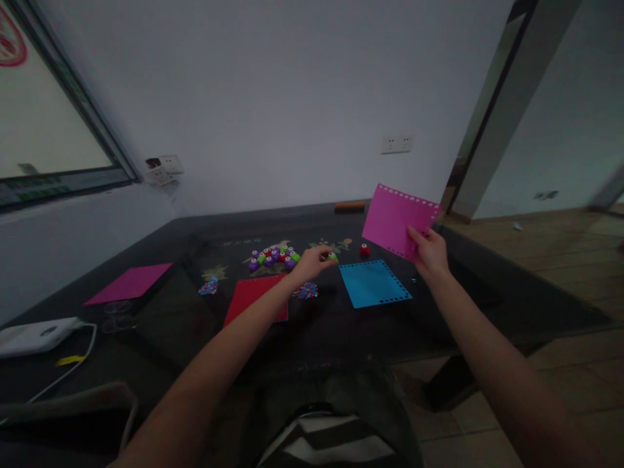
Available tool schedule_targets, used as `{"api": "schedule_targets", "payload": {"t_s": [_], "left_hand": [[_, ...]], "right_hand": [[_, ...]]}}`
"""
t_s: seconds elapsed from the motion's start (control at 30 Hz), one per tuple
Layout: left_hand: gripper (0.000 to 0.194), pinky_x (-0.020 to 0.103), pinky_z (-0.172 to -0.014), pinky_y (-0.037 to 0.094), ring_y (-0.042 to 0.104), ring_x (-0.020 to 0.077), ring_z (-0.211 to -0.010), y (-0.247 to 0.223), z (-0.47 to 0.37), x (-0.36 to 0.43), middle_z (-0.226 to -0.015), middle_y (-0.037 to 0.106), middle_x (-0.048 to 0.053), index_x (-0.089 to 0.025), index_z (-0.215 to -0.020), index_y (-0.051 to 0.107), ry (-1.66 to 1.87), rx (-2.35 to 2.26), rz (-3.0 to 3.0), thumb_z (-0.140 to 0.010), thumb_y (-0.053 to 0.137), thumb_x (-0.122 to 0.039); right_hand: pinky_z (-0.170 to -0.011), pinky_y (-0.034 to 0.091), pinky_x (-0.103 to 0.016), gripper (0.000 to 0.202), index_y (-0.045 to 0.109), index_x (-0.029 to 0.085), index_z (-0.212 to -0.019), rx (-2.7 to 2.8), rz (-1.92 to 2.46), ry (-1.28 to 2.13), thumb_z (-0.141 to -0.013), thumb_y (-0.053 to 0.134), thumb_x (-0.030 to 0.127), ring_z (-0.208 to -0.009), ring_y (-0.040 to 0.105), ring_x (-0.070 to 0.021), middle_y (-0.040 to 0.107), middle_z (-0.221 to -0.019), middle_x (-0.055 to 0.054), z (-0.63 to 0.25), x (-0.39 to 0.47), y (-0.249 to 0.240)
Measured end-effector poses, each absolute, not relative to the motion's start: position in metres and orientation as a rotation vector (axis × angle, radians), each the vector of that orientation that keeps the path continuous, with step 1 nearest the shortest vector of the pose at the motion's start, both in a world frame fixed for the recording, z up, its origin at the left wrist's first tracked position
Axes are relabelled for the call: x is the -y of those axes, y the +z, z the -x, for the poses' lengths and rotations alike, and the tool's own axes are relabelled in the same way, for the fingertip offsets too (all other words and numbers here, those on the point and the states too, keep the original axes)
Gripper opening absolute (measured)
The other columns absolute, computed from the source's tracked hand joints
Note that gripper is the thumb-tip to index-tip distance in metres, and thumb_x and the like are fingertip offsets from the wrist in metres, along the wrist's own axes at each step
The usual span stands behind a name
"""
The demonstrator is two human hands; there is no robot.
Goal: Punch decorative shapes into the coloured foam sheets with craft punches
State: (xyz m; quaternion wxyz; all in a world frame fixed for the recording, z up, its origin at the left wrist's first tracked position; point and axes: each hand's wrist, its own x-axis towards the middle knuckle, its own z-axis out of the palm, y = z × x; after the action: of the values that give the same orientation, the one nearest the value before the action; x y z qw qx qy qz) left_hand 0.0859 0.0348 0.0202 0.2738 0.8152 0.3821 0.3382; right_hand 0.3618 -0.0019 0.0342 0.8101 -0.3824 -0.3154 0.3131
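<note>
Head view, centre of frame: my right hand (429, 250) pinches the lower edge of the pink sheet (397, 218), fingers closed on it and lifting it clear of the dark table (487, 292) so its punched border is visible. My left hand (312, 261) curls around a green punch (332, 257) (grip apparently closed) beside the punch cluster (273, 256). Blue sheet (374, 283) lies flat between both hands.

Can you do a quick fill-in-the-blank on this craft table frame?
1. The right hand holds up a ____ sheet with punched edges.
2. The left hand closes on a small ____ punch.
3. Between the hands, a ____ sheet lies flat on the dark table.
Missing words: pink; green; blue.
</note>
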Motion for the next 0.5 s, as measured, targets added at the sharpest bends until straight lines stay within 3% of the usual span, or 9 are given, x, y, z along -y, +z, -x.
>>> {"api": "schedule_targets", "payload": {"t_s": [0.2,0.5], "left_hand": [[0.022,0.029,-0.073,0.044,0.062,0.0213,-0.082,0.013,-0.138,-0.077,-0.092,0.069,0.012,-0.014,-0.093,0.067,0.776,-1.358,-2.183,-0.073,0.068,-0.022],[0.018,0.034,-0.083,0.044,0.061,0.0266,-0.095,0.002,-0.181,-0.091,-0.097,0.069,0.015,-0.011,-0.088,0.069,0.651,-1.521,-2.179,-0.073,0.068,-0.021]], "right_hand": [[-0.052,0.054,-0.026,0.021,0.063,0.018,-0.07,0.637,0.858,0.791,-0.056,0.077,0.027,-0.047,0.058,-0.0115,0.064,-0.059,0.002,-0.372,0.004,0.018],[-0.062,0.055,-0.025,0.016,0.065,0.018,-0.073,0.641,0.822,0.854,-0.06,0.074,0.022,-0.053,0.06,-0.0106,0.066,-0.063,0.003,-0.367,0.009,0.03]]}}
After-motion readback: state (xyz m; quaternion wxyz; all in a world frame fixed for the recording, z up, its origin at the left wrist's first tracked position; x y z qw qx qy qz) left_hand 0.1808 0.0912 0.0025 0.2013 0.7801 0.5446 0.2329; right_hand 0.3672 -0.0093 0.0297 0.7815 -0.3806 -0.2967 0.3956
